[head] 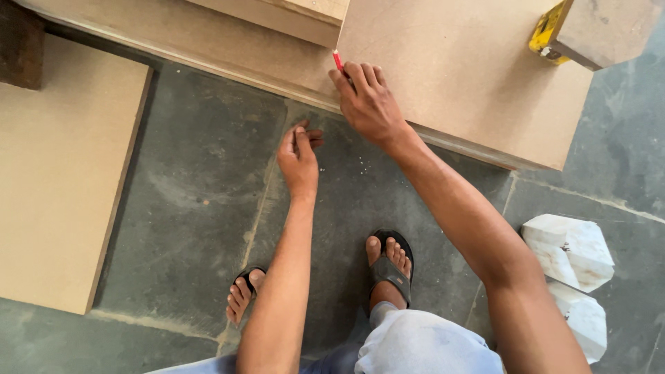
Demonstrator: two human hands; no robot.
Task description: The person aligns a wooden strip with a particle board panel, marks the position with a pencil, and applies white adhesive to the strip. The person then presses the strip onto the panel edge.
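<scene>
A carpentry workshop: cut fibreboard panels (62, 180) on a dusty stone floor (201, 201)

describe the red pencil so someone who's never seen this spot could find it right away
Start at the large tan board lying across the top of the view. At its left edge, the right hand pinches a thin red pencil, its tip poking out above the fingers. It is the only red thing there; the yellow object sits far right.

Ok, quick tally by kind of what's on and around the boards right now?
Fibreboard panels: 4 (top one, under it, thicker piece, floor panel)
Red pencil, in right hand: 1
White stone chunks: 2
Block with yellow edge: 1
Total: 8
Left hand holds nothing.
</scene>
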